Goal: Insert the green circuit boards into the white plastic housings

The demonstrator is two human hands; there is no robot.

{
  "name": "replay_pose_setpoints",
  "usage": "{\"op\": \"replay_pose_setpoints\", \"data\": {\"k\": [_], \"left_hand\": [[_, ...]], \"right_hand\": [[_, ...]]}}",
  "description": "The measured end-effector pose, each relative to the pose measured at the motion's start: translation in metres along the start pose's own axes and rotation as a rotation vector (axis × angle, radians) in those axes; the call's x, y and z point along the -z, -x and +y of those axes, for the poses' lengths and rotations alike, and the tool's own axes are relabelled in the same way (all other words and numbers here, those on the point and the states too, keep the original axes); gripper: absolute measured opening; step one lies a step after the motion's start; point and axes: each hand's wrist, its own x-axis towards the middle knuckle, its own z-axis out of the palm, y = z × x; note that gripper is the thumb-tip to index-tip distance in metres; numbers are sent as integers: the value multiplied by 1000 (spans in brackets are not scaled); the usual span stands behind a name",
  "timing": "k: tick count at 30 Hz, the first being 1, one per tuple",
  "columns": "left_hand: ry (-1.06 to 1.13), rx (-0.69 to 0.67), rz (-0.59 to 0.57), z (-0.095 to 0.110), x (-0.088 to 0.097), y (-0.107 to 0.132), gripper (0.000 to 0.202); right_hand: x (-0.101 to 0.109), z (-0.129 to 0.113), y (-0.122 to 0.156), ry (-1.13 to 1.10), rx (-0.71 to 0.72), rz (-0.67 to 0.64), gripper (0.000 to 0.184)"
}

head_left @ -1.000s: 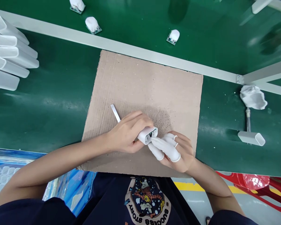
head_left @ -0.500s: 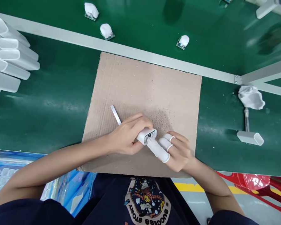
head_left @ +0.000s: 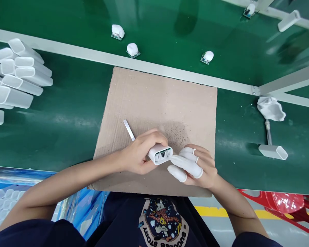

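My left hand [head_left: 144, 151] is wrapped round a white oval plastic housing [head_left: 160, 154], its open end turned to the right. Inside that opening a green board edge and some dark and white parts show. My right hand [head_left: 195, 164] wears white finger cots [head_left: 187, 164] on several fingers. Its fingers are stretched out, and the index fingertip is at the housing's rim; whether it touches cannot be told. A flat metal strip [head_left: 129, 130] sticks out beyond my left hand, its lower end hidden. Beneath both hands lies a cardboard sheet [head_left: 159, 99] with dark specks.
White housings [head_left: 28, 80] are stacked at the left. Small boards with white lumps [head_left: 117, 32] stand on the green surface beyond the metal rail [head_left: 180, 72]. At the right are a white putty-like mass [head_left: 271, 109] on a rod and another housing [head_left: 273, 151]. A red stool [head_left: 288, 202] stands below.
My right index finger has come out of the housing's opening to its rim, and the right fingers have spread. My left hand still holds the housing. The camera view has shifted slightly.
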Motion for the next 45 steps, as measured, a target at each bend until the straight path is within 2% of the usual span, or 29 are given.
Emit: {"op": "replay_pose_setpoints", "data": {"k": [4,8,11,15,17,21,25,28,29,31,34,37,41,45], "left_hand": [[-38,7,-2,-1,0,1,23],[-103,-3,32,-3,1,1,22],[-124,-31,25,-1,1,1,23],[-161,-135,11,0,0,1,29],[-190,-143,23,-2,0,2,34],[-168,-109,21,-4,-1,3,45],[-150,-41,10,-6,-2,6,56],[-230,137,105,-10,3,5,62],[-256,212,148,-11,7,4,60],[-294,324,209,-12,14,0,49],[-335,326,222,-10,22,-5,35],[-359,308,199,-7,23,-8,33],[-346,337,177,-8,22,-7,34],[-332,353,150,-7,21,-7,34]], "right_hand": [[-6,0,-1,-2,5,-41,31],[-12,0,0,39,16,-4,38],[-12,-1,1,7,-8,-9,35],[-8,0,0,-185,-90,7,24],[-7,1,-1,-177,-101,14,23],[-8,0,-5,12,-89,-85,23],[-3,6,-11,45,-124,-201,17],[11,37,-29,195,-359,-360,23],[16,54,-40,261,-464,-383,25],[25,95,-68,376,-588,-339,27],[32,158,-112,536,-802,-274,25],[31,203,-140,611,-954,-245,25],[37,230,-139,651,-1052,-223,28],[67,241,-110,733,-1089,-167,32]]}}
